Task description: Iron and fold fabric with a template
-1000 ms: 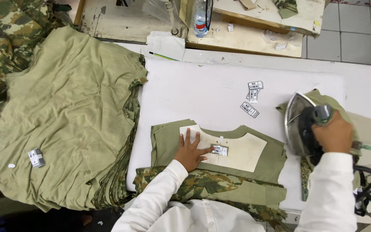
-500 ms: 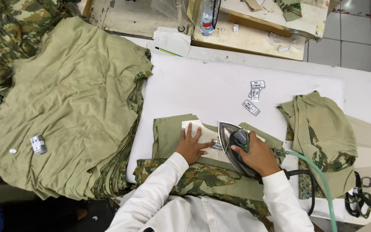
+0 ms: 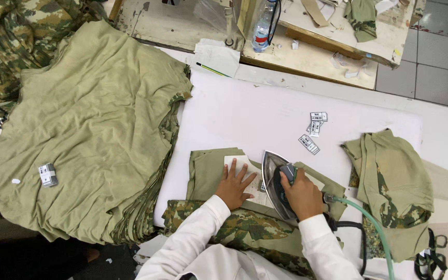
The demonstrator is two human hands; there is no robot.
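Right hand (image 3: 303, 196): fingers wrapped tight round the dark handle of a steam iron (image 3: 278, 182). Iron sits soleplate-down, silver body, pointed nose aimed away from the person toward the far side of the board. A pale green hose (image 3: 370, 224) and a black cord leave its rear end and run toward the lower right.

Left hand (image 3: 234, 184): flat, palm down, fingers spread, gripping nothing; pressing on a white paper-like patch (image 3: 238, 165) just left of the iron, hand and iron close but apart.

Workpiece: olive-green garment piece (image 3: 206, 171), smooth, matte, folded edges visible, lying on the white padded ironing surface (image 3: 250, 122) at its near edge. Its lower part joins camouflage-print fabric (image 3: 234, 228) that hangs toward the person.

Surroundings: three small printed labels (image 3: 313, 129) lie on the white surface beyond the iron. To the right, a crumpled olive and camouflage piece (image 3: 392, 181). To the left, a tall stack of olive fabric (image 3: 89, 129) with a small bundle of labels (image 3: 47, 175) on top. A plastic bottle (image 3: 263, 28) stands on the far bench.
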